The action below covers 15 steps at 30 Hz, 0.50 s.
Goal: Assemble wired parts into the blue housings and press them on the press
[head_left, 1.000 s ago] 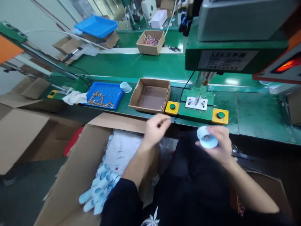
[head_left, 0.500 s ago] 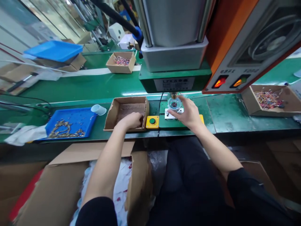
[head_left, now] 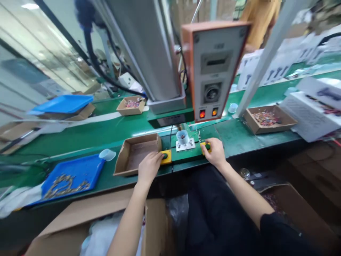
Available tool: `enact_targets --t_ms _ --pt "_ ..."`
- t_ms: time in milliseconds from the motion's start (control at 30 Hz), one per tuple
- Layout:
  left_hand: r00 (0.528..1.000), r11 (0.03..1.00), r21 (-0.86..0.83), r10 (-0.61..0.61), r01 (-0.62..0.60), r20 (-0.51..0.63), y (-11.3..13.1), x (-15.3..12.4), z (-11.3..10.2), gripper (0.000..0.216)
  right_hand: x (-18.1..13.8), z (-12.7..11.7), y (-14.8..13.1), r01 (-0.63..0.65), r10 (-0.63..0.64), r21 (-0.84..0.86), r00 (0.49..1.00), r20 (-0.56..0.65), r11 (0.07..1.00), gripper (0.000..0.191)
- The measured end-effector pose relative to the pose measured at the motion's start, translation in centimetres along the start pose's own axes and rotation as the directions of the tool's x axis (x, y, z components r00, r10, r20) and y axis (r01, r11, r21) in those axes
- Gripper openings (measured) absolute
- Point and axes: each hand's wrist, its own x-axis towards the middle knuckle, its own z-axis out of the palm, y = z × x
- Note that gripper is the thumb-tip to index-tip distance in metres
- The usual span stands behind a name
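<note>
My left hand (head_left: 150,166) reaches over the near right corner of a cardboard tray (head_left: 137,154). Its fingertips rest on the green button of a yellow button box (head_left: 167,157), with nothing held. My right hand (head_left: 216,153) is at a second yellow button box (head_left: 204,148), thumb and fingers spread about its green button (head_left: 207,146). Between the hands, a translucent plastic cup (head_left: 182,138) with small dark parts inside stands upright on a white plate (head_left: 189,145). The press head (head_left: 170,119) is above, its brass-coloured tip close to the cup.
An orange-sided control box (head_left: 198,71) with lit switches adjoins the press. A blue tray (head_left: 93,170) of small metal parts and a tipped cup (head_left: 107,154) lie left. A cardboard box of wires (head_left: 255,126) stands right. An open carton (head_left: 157,220) is below the bench edge.
My right hand has let go of the cup and moved right onto a button. My left hand has left the cardboard tray for the other button. The camera view has shifted.
</note>
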Motion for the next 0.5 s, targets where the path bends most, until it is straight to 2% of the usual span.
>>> enact_targets --t_ms 100,200,267,333,400,500 --pt "0.990 0.990 0.093 0.117 -0.109 -0.083 -0.4 -1.2 1.0 0.042 -1.5 -0.9 1.3 0.081 -0.080 0.044 0.997 -0.023 0.996 0.013" --pt "0.970 0.971 0.175 0.188 -0.161 -0.153 -0.9 -1.7 2.2 0.038 -1.9 -0.7 1.5 0.158 -0.158 -0.015 0.985 -0.062 0.987 0.012" --pt "0.957 0.961 0.185 0.237 -0.207 -0.164 -1.0 -1.8 3.0 0.039 -1.9 -0.4 1.5 0.174 -0.178 -0.049 0.980 -0.090 0.983 0.012" --pt "0.956 0.957 0.156 0.263 -0.243 -0.128 -0.8 -1.5 3.5 0.041 -1.9 -0.2 1.6 0.174 -0.181 -0.068 0.978 -0.104 0.982 0.012" --pt "0.974 0.974 0.100 0.213 -0.205 -0.079 -0.2 -0.6 3.3 0.040 -2.1 -0.4 1.8 0.166 -0.173 -0.068 0.979 -0.105 0.984 0.011" --pt "0.999 0.997 -0.065 0.034 -0.036 -0.025 1.3 1.9 1.4 0.036 -2.5 -0.7 2.0 0.143 -0.146 -0.040 0.984 -0.101 0.989 0.009"
